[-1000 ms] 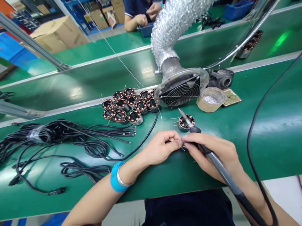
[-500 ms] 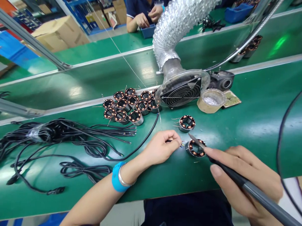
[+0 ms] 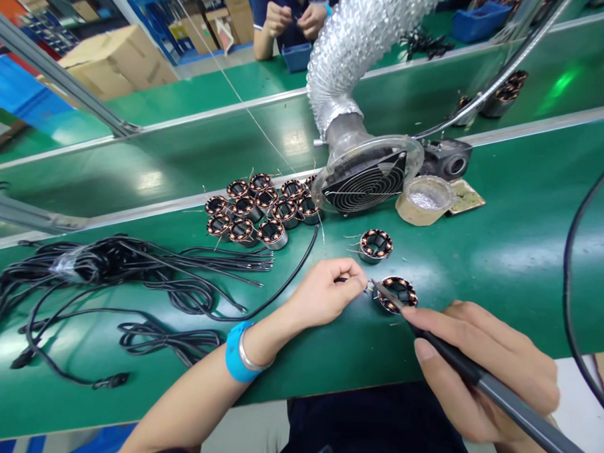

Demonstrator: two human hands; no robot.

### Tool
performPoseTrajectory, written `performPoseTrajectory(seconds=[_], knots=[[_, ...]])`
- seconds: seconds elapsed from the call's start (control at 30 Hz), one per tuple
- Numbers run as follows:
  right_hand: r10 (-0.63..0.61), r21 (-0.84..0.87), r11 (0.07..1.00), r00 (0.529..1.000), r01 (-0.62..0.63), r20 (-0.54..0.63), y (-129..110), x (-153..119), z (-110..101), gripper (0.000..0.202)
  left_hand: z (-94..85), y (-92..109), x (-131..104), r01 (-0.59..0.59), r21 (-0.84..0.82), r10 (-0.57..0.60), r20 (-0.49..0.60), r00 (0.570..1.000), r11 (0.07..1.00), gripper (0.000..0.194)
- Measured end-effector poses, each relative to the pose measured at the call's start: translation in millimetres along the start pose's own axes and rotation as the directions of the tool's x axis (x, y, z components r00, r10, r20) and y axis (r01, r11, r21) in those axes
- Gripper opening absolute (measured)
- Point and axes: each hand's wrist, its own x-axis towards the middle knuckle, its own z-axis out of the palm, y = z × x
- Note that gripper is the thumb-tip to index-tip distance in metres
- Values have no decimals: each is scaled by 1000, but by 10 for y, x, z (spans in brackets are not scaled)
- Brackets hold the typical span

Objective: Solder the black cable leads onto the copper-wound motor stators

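My left hand [image 3: 329, 289] pinches the end of a black cable [image 3: 300, 266], whose thin coloured wires poke out beside a copper-wound ring [image 3: 398, 295]. In my right hand [image 3: 486, 368] is a soldering iron [image 3: 476, 368]; its tip crosses over the left rim of that ring and points at the wire ends. Whether the tip touches them is too small to tell. A second copper-wound ring [image 3: 376, 246] with loose wires stands just behind. Several more rings [image 3: 271, 233] are grouped to the left, near the rail.
A fume duct [image 3: 368, 183] stands behind the rings, with a round tub [image 3: 424, 200] at its right. Bundled black cables [image 3: 95, 264] lie at the left. Across the bench are a person's hands [image 3: 295, 20] and a blue tray [image 3: 297, 56]. A cord [image 3: 570, 265] hangs at the right.
The soldering iron tip has moved slightly left and down, toward the wire ends by my left hand. The other person's hands have lifted off the blue tray.
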Motion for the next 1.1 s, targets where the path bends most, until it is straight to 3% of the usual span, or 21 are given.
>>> performPoseTrajectory(seconds=[0.3, 1.1], knots=[[42, -56, 998, 999, -42, -5, -50, 43, -96, 40, -3, -3, 3, -1, -14, 1, -4, 1000, 1000, 18], [43, -6, 999, 999, -44, -26, -24, 27, -91, 39, -8, 5, 17, 3, -52, -3, 11, 1000, 999, 16]])
